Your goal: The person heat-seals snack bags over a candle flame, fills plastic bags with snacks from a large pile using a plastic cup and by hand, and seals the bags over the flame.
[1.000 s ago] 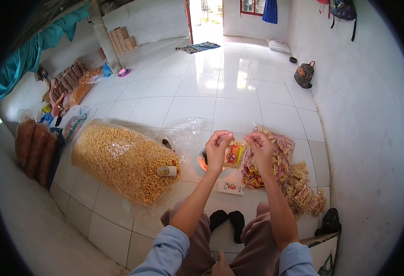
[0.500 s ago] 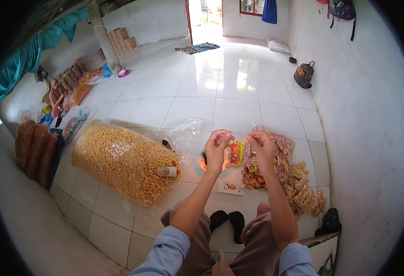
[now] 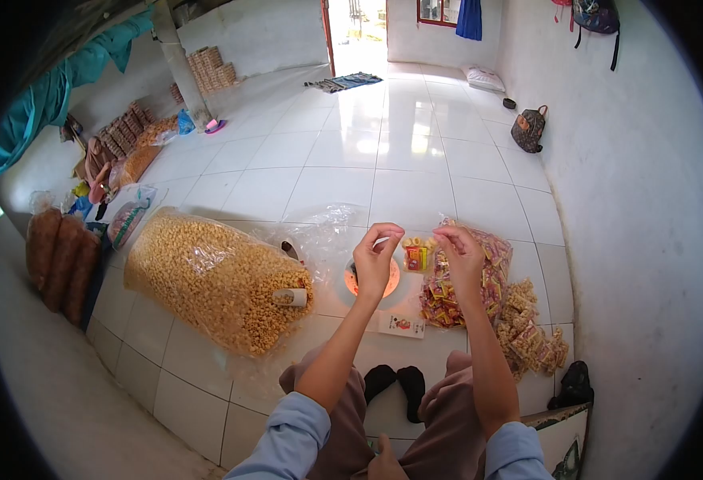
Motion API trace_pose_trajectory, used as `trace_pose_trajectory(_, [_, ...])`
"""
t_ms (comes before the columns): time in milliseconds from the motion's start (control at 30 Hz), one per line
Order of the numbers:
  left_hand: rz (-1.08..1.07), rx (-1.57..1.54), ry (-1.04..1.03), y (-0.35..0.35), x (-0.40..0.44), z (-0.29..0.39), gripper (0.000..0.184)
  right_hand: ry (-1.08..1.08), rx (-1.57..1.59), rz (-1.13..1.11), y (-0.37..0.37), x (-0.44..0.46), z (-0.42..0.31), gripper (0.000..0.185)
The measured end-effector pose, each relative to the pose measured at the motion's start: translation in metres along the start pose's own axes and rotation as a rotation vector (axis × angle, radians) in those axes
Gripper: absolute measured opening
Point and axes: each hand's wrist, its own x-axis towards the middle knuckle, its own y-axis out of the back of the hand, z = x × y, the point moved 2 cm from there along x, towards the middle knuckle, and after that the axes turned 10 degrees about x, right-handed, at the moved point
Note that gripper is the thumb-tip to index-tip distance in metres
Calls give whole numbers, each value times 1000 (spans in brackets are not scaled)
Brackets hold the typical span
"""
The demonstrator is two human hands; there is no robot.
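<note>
Two pinches: right hand (image 3: 459,248) on snack packet (image 3: 416,258), left hand (image 3: 378,250) (hold unclear) alongside.

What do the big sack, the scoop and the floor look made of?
Sack: clear, glossy plastic film; contents show through, highlights on the folds.
Scoop: pale, smooth, probably plastic; could be coated card.
Floor: glossy white tile, likely ceramic; grout lines and door reflections.

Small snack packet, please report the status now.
Small packet upright. Left hand and right hand pinched near its top, exact grip unclear. Nothing seen blocking it.
</note>
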Motion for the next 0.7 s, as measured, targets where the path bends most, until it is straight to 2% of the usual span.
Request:
trace_pose_trajectory(267, [-51, 122, 10, 4, 0, 9, 14, 120, -282, 3, -6, -3, -14, 16])
trace_pose_trajectory(333, [20, 276, -154, 5, 0, 17, 13, 152, -308, 10, -7, -4, -15, 16])
trace_pose_trajectory(433, [9, 410, -252, 6, 1, 22, 17, 218, -382, 22, -9, -5, -18, 16])
trace_pose_trajectory(600, [8, 554, -342, 11, 1, 29, 14, 285, -497, 16, -12, -8, -16, 11])
trace_pose_trajectory(667, [2, 599, -358, 12, 1, 28, 13, 427, -596, -25, -12, -8, -11, 7])
trace_pose_trajectory(700, [-12, 639, -403, 12, 1, 27, 10, 427, -597, -26, -13, -9, -13, 7])
